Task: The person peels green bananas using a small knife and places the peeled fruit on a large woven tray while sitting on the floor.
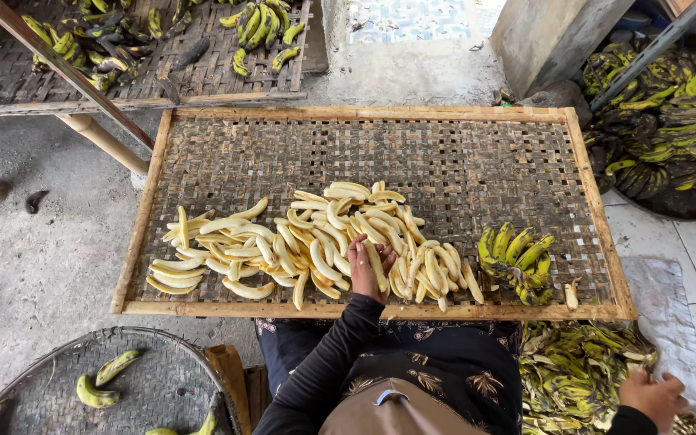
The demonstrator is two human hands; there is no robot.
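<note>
Bananas (316,250) heaped near the tray (380,310) edge could roll off; left hand (366,270) fingers clamp one, right hand (652,397) fingers unclear.

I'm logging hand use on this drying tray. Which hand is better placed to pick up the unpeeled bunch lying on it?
Probably the right hand: it hovers over the pile of peels just below the green-yellow bunch, on the same side. The left hand rests among the peeled bananas mid-tray and would have to cross over.
</note>
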